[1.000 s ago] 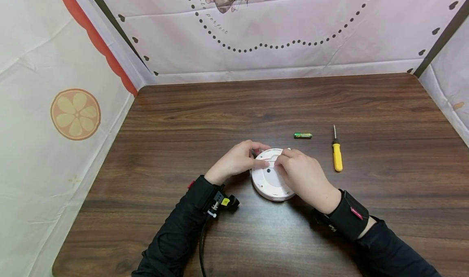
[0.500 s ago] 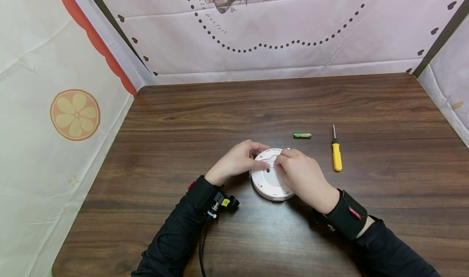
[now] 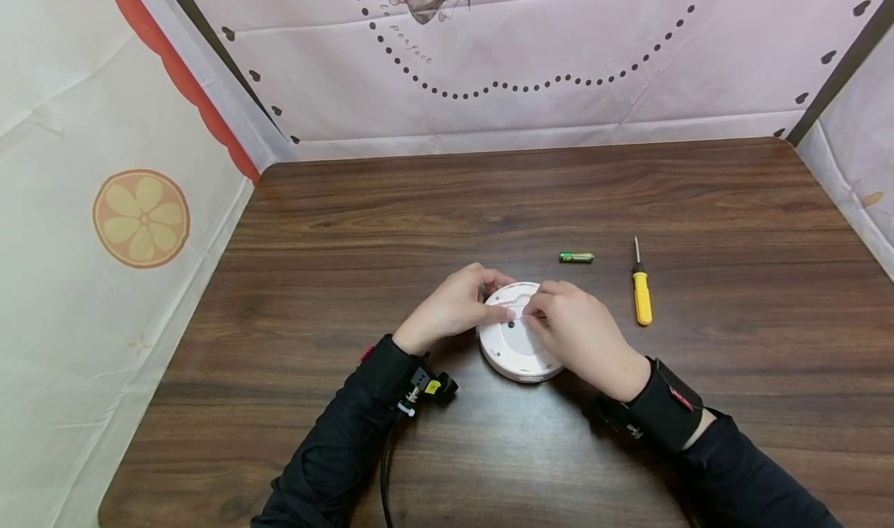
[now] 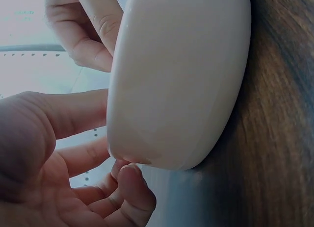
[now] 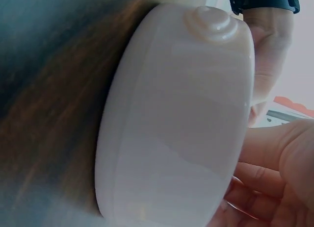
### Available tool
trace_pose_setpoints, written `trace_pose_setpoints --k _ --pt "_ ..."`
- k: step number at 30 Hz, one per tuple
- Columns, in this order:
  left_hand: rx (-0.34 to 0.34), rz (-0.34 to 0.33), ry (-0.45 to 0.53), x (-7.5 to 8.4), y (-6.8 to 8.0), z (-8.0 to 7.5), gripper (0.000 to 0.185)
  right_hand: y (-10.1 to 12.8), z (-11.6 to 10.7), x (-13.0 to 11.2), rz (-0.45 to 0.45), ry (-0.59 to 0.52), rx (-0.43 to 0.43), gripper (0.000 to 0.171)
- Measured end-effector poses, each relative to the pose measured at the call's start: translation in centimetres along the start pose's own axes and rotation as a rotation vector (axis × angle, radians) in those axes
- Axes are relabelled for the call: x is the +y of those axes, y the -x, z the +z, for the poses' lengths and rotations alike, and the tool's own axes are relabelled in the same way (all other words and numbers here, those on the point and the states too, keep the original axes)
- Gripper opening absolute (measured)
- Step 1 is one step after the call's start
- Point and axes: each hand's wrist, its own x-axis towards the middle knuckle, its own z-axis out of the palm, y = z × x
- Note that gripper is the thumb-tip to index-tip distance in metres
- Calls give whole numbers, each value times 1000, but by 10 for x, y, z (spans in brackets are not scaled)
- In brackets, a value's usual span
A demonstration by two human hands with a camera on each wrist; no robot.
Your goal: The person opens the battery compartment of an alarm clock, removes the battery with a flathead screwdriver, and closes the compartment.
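While both hands [image 3: 454,307] [image 3: 580,334] cover it, round white device [image 3: 513,353] half hidden, fingers clamped on its rim.

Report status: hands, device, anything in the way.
Both hands, left hand and right hand, grip the round white plastic device on the table. Green battery and yellow-handled screwdriver lie apart.
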Motion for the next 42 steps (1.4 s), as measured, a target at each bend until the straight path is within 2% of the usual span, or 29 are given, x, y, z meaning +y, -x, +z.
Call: trace_pose_setpoints --k 5,9,20,36,42 --pt "-23 50 -97 3 3 0 46 1 3 1 -14 10 13 5" --pt "-46 77 -136 3 3 -1 50 3 6 1 -54 46 41 5" --pt "-53 112 -162 2 3 -3 53 5 8 1 -103 93 105 4" --pt "-85 111 -166 2 4 -4 56 7 8 1 -74 71 94 5" --pt "-64 121 -201 5 5 -1 54 6 9 0 -81 83 98 5"
